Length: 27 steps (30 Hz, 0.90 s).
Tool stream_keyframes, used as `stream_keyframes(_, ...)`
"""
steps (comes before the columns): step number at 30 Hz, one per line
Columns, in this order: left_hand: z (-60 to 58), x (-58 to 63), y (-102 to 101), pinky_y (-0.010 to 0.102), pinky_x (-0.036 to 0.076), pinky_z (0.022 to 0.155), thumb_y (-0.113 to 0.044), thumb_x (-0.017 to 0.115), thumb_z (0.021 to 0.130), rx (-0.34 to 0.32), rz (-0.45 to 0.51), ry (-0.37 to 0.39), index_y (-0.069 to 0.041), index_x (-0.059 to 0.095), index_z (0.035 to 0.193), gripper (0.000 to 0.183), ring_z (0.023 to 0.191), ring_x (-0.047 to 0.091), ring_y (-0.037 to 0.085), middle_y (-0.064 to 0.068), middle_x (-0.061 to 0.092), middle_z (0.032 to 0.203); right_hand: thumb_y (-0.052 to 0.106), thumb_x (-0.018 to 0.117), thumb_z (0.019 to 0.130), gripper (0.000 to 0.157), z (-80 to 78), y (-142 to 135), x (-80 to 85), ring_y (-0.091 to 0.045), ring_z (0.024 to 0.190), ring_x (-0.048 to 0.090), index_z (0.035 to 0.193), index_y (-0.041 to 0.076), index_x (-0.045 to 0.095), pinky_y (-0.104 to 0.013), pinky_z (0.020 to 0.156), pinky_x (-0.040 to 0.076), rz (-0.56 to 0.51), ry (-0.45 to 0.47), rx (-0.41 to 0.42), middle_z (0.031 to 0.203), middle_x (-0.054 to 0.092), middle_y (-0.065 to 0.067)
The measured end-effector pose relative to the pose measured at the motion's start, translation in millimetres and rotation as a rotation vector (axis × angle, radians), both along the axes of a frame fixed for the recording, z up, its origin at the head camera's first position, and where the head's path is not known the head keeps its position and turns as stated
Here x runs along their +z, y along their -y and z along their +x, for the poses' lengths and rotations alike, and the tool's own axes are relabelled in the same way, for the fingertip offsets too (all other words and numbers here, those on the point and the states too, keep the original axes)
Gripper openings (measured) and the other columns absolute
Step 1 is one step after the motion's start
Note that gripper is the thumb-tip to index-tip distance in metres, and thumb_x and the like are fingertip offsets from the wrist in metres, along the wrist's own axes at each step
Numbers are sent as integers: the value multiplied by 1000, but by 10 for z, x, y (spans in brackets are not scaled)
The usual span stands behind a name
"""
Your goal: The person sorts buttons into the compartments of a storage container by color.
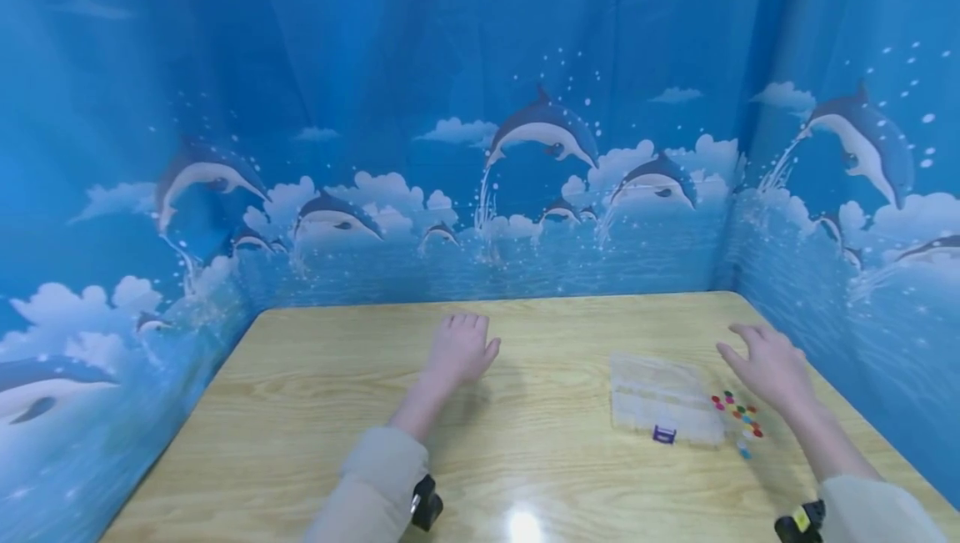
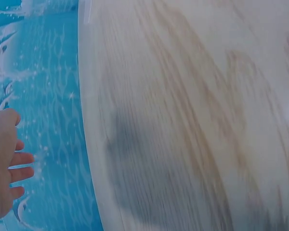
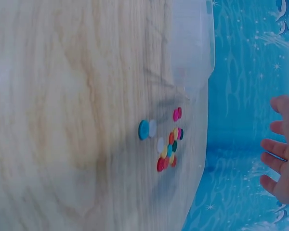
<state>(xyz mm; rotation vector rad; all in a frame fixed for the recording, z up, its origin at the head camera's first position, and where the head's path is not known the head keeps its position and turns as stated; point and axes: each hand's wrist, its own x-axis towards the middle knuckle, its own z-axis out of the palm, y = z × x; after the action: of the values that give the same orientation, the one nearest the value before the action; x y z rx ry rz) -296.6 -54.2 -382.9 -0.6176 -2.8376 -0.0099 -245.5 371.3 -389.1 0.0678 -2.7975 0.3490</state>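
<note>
My left hand hangs over the middle of the table with relaxed fingers and holds nothing; in the left wrist view the hand shows its fingers loosely spread. Over the table's right side is my right hand, thumb apart from the fingers, nothing in it. Below and left of it lie several small round colored discs, red, green, pink, yellow, white and blue, scattered in a loose group. They also show in the right wrist view as discs. Beside them sits a clear plastic box with a purple latch at its front.
The wood-grain table has a rounded back edge. A blue curtain printed with dolphins and clouds hangs behind it and along both sides. Dark wrist cameras sit on both sleeves.
</note>
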Motion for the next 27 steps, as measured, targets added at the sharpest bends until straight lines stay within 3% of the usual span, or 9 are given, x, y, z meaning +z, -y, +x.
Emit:
stream_keyframes(7, 54, -49, -227, 43, 34, 100, -41, 40, 97, -65, 1, -2, -3, 50, 126, 48, 115, 49, 29, 12, 56, 122, 41, 47, 95, 57, 110, -120, -43, -58, 102, 37, 121, -10, 49, -64, 71, 32, -9, 58, -26, 121, 42, -37)
stream_keyframes(18, 122, -102, -554, 36, 39, 92, -44, 43, 95, -104, -55, -40, -7, 55, 115, 43, 106, 53, 23, 6, 59, 111, 42, 46, 95, 59, 267, -234, -115, -57, 99, 37, 116, -13, 50, -62, 70, 32, -27, 92, -55, 115, 42, -40)
stream_keyframes(27, 189, -156, -733, 37, 37, 95, -46, 41, 96, -129, -57, -11, -9, 54, 116, 44, 109, 51, 21, 5, 58, 114, 44, 46, 95, 60, 299, -259, -162, -56, 98, 40, 115, -12, 52, -61, 69, 34, -41, 104, -61, 113, 46, -38)
